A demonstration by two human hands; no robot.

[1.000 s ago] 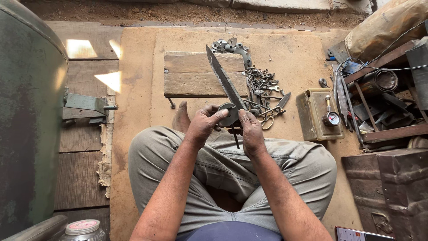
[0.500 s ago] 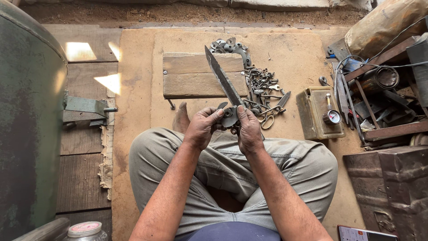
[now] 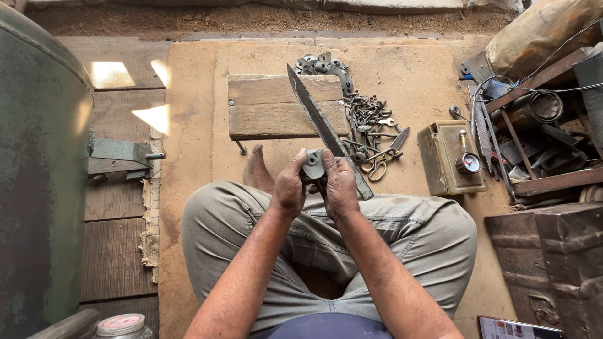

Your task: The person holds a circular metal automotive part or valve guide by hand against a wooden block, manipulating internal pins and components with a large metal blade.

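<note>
Since the earlier frames the hands have drawn a little closer together over the lap, and the small dark stub that hung below them a second ago is now hidden behind the fingers; the blade has barely shifted.

Person seated cross-legged on a tan mat, grey trousers, one bare foot showing just beyond the left knee.

Left hand: fingers curled, thumb up, gripping a small grey metal piece at the near end of the blade. Right hand: fingers clenched around the same spot from the right side, touching the left hand's fingertips. Both grasp the handle end of a long knife blade.

Blade: dull dark steel, runs from the hands up and to the far left, tip lying over the far right corner of a wooden block. A narrow strip of it also shows to the near right of the right hand.

Around: heap of scrap metal parts just right of the block, with a pair of scissors at its near edge. Further right, an olive metal box with a small round pressure gauge on top. Far right, a rusty rack of tools and wire. Left side, a big green drum and a metal bracket on wooden planks. Jar lid at the near left edge.
</note>
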